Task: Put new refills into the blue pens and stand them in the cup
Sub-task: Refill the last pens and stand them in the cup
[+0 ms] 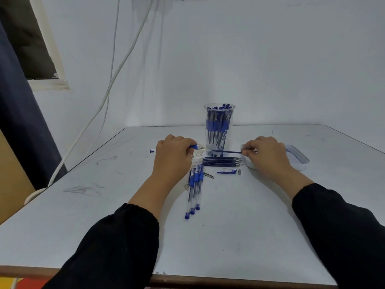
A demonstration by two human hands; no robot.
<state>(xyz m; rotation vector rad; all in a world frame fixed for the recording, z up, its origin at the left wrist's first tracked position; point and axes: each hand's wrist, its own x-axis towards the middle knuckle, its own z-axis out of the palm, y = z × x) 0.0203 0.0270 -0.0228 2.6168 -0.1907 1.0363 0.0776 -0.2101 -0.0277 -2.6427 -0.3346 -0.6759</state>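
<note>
Left hand (173, 155) grips a pen barrel (194, 146), fingers curled round it, blue grip end pointing toward the right hand (265, 154). Right hand pinches the tail of a refill (227, 151) between thumb and fingertip; the refill lies level between the two hands, its tip aimed at the barrel mouth. Whether the tip has entered the barrel cannot be told.

Cup (219, 126): clear, upright, just beyond the gap between the hands, crowded with blue pens. Spare refills (221, 161) lie in a row just nearer than the held refill. Three loose pens (194, 190) lie side by side near the left wrist, end plugs toward the person. A pen cap (224, 172) and a small metal tip (239, 172) sit nearer than the right hand's thumb side. A shallow white tray (300, 158) is partly under the right hand.

Risks, judged:
- Refill is thin and held only at its tail; a slight misaim could bend it or catch the tip on the barrel rim.
- Small parts by the left hand could be swept off by a wrist.
- Cup is tall, full and close behind the working line; a knock from either hand could tip it.

Desk (229, 226): pale, smooth, scuffed with grey marks. Wall behind is plain white; white cables (113, 80) hang well to the left, beside a dark curtain (18, 113).
</note>
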